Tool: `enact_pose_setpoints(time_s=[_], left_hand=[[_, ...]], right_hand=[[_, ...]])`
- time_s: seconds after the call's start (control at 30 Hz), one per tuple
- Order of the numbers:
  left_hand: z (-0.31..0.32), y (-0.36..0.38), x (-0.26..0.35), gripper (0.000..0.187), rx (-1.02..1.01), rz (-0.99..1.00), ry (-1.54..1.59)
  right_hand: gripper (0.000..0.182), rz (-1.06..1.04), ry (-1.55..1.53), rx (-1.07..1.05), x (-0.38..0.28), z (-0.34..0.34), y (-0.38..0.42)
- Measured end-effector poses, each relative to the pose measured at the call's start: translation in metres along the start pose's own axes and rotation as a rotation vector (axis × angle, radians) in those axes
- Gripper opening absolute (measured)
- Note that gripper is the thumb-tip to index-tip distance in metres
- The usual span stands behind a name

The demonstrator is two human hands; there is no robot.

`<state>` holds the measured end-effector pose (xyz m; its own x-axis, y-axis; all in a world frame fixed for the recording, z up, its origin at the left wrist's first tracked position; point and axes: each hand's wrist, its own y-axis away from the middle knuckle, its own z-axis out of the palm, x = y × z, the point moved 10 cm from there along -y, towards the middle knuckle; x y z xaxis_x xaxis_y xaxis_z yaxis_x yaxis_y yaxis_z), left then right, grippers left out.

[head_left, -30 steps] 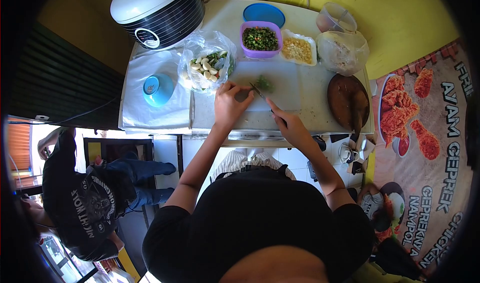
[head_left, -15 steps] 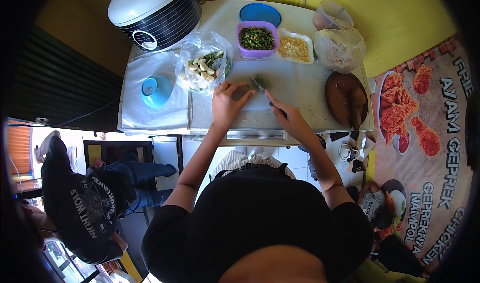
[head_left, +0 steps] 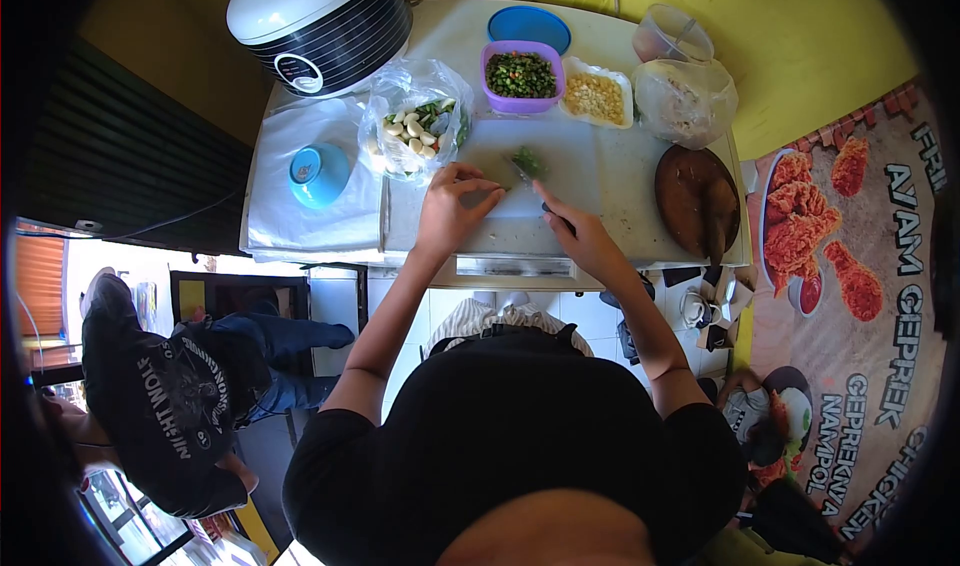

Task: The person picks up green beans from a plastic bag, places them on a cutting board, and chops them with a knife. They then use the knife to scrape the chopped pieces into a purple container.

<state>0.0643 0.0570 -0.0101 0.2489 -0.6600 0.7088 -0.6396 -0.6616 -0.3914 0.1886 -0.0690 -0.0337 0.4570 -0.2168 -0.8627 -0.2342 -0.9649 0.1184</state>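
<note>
My right hand [head_left: 580, 236] is closed around the dark handle of a knife [head_left: 524, 174], whose blade points up and left over a pale cutting board [head_left: 582, 181]. A small heap of chopped green pieces [head_left: 527, 158] lies at the blade. To the left, my left hand [head_left: 452, 214] rests on the board with bent fingers and thumb drawn toward each other. What its fingertips hold is too small to make out. Just beyond that hand sits an open plastic bag [head_left: 415, 131] of peeled garlic cloves and green pieces.
Behind the board stand a purple tub [head_left: 522, 106] of chopped greens, a white tray [head_left: 597, 94] of chopped pale bits and a blue lid [head_left: 530, 30]. A blue bowl [head_left: 318, 176] and rice cooker [head_left: 320, 36] are left; a stone mortar [head_left: 690, 206] is right. A person [head_left: 170, 396] is at left.
The knife blade has shifted slightly, and the green heap beside it looks larger and more spread. My left hand stays near the same spot. The whole view has shifted slightly.
</note>
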Motion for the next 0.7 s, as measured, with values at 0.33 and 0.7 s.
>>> enact_pose_setpoints(time_s=[0.33,0.7], left_hand=[[-0.003,-0.003,-0.002,0.013,0.154,-0.060,-0.089],[-0.001,0.004,-0.005,0.014,0.113,-0.089,-0.039]], right_hand=[[0.049,-0.035,-0.004,-0.015,-0.006,0.003,0.009],[0.050,-0.041,0.035,0.045,-0.001,0.017,0.007]])
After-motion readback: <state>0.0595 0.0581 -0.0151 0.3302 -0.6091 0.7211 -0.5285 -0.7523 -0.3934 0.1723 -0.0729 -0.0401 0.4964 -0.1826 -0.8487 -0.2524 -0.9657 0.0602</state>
